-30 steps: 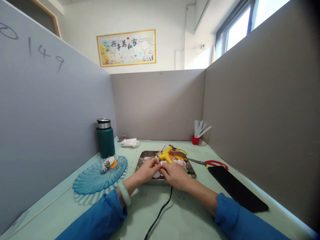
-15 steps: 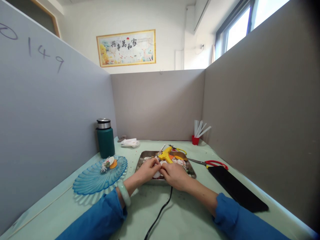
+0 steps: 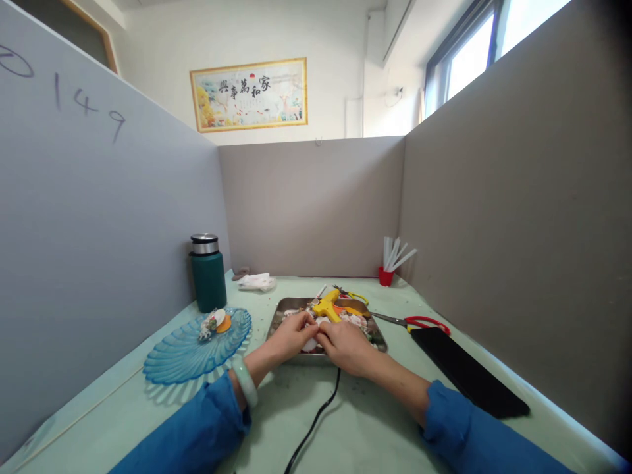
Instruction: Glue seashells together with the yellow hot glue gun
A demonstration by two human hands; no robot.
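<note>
Over the near part of a metal tray, my left hand and my right hand meet with fingertips pinched together. Whatever lies between the fingers is too small and covered to make out. A pale, flat piece shows just below the fingertips; I cannot tell whether it is held or rests in the tray. Behind the hands a yellow glue gun lies across the tray on a heap of shell-like pieces. Its black cord runs toward me.
To the left, a blue fluted plate bears a small shell cluster; a green bottle stands behind it. Red-handled scissors and a black slab lie right. White sticks fill a red cup. Yellow-handled pliers lie behind the tray.
</note>
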